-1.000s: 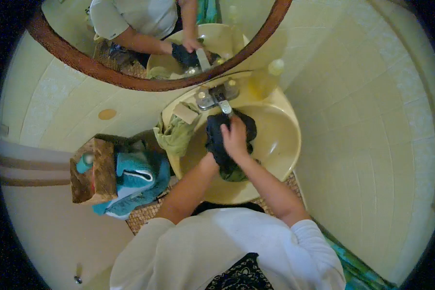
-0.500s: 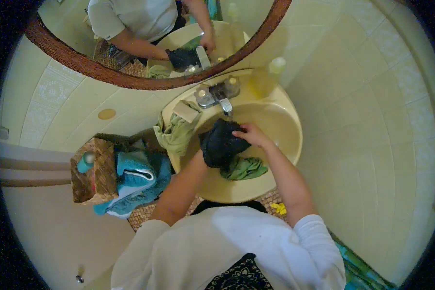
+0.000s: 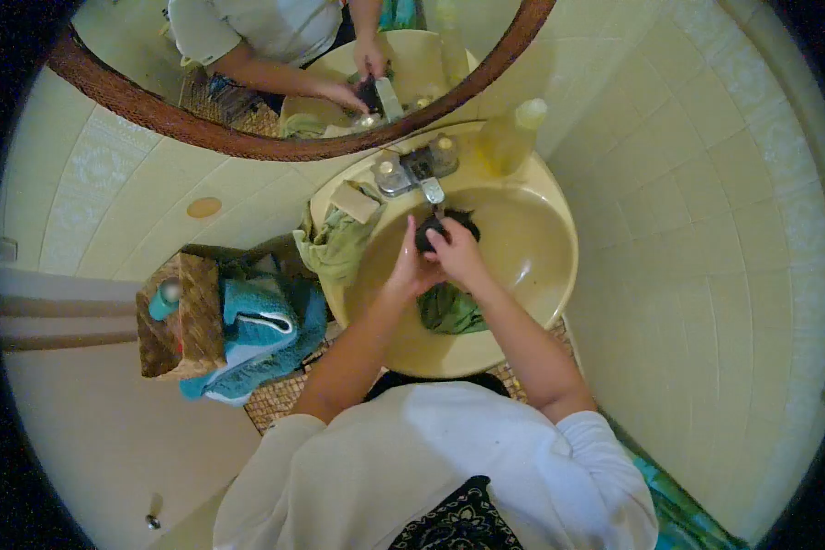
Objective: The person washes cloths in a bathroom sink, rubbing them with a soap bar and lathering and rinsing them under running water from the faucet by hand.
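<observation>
A bunched black cloth (image 3: pixel 462 220) is held between my hands right below the faucet spout (image 3: pixel 433 192). My left hand (image 3: pixel 412 264) is cupped along its left side, the fingers pointing up towards the faucet. From the right, my right hand (image 3: pixel 457 253) grips the same cloth with curled fingers. A crumpled green cloth (image 3: pixel 453 310) lies in the cream sink basin (image 3: pixel 532 240), just below my wrists. The hands hide part of the black cloth.
On the sink's left rim lies a light green cloth (image 3: pixel 332 249) with a bar of soap (image 3: pixel 356 202) on it. A bottle of yellow liquid (image 3: pixel 511 142) stands at the back right. Left of the sink are a woven basket (image 3: pixel 181 321) and blue towels (image 3: pixel 257 335). A framed mirror (image 3: pixel 316 147) hangs above.
The black cloth, spread over my left hand before, is now gathered into a small bunch between both hands. My left hand is uncovered, and both hands are close together under the spout.
</observation>
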Demonstrator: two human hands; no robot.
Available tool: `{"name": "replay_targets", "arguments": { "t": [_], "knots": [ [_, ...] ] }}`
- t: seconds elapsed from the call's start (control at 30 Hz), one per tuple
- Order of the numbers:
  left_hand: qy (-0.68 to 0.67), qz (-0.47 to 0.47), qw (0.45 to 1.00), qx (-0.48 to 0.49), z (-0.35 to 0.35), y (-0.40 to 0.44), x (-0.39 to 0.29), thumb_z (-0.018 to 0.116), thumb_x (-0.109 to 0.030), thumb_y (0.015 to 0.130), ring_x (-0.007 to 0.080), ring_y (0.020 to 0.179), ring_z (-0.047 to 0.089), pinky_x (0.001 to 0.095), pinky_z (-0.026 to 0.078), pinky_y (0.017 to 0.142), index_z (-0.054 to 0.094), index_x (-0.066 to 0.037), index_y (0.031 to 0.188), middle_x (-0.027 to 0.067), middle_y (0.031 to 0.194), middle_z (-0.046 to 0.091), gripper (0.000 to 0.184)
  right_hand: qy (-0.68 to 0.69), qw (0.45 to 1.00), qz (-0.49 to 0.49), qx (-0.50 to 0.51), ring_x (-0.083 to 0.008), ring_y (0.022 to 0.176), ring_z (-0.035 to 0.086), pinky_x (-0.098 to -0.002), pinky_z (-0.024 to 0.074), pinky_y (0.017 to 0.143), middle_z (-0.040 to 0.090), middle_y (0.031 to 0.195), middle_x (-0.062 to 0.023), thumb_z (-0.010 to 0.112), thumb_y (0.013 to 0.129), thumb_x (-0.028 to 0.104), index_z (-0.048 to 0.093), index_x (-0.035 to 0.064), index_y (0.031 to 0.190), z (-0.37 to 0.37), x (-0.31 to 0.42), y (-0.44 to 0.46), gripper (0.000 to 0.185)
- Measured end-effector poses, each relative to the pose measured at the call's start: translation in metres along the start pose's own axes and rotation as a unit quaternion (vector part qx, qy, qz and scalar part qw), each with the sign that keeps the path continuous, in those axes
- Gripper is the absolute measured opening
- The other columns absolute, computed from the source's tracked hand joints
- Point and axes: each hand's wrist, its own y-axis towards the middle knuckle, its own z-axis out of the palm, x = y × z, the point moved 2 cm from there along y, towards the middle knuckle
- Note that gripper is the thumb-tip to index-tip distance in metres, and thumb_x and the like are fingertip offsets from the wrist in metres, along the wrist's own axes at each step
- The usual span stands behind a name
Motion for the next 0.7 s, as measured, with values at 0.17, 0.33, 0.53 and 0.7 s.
{"name": "replay_targets", "arguments": {
  "t": [0.17, 0.33, 0.53, 0.7],
  "knots": [
    [0.003, 0.059, 0.996, -0.070, -0.022, 0.029, -0.009, 0.044, -0.038, 0.078, 0.0171, 0.066, 0.055, 0.0309, 0.046, 0.062, 0.053, -0.011, 0.081, 0.0025, 0.076, 0.057, 0.028, 0.156, 0.984, 0.039, -0.080, -0.0155, 0.075, 0.052, -0.0257, 0.0460, 0.063, 0.050, 0.093, -0.0105, 0.051, 0.078, 0.032, 0.046, 0.0013, 0.095, -0.045, 0.006, 0.009, 0.035],
    [0.003, 0.066, 0.998, -0.021, 0.003, 0.027, 0.003, 0.032, -0.032, 0.084, 0.0193, 0.083, 0.055, 0.0345, 0.045, 0.074, 0.052, -0.010, 0.098, 0.0064, 0.093, 0.057, 0.033, 0.341, 0.915, 0.132, -0.169, -0.0181, 0.089, 0.048, -0.0302, 0.0408, 0.075, 0.047, 0.103, -0.0098, 0.061, 0.071, 0.033, 0.038, 0.0031, 0.108, -0.018, -0.065, 0.016, 0.053],
    [0.044, 0.024, 0.985, -0.166, -0.002, -0.001, 0.001, 0.036, -0.037, 0.082, 0.0197, 0.077, 0.055, 0.0358, 0.046, 0.070, 0.052, -0.011, 0.098, 0.0056, 0.089, 0.057, 0.035, 0.238, 0.966, 0.038, -0.090, -0.0158, 0.075, 0.052, -0.0282, 0.0429, 0.067, 0.055, 0.084, -0.0075, 0.060, 0.072, 0.022, 0.050, 0.0037, 0.098, -0.016, -0.014, 0.030, 0.034],
    [-0.013, 0.063, 0.997, -0.035, 0.000, 0.015, -0.005, 0.035, -0.043, 0.081, 0.0204, 0.077, 0.055, 0.0304, 0.045, 0.071, 0.050, -0.008, 0.099, 0.0079, 0.088, 0.056, 0.042, 0.049, 0.998, 0.003, -0.050, -0.0190, 0.067, 0.052, -0.0288, 0.0419, 0.061, 0.057, 0.078, -0.0099, 0.056, 0.074, 0.023, 0.052, -0.0010, 0.090, 0.005, -0.019, 0.032, 0.029]
  ]
}}
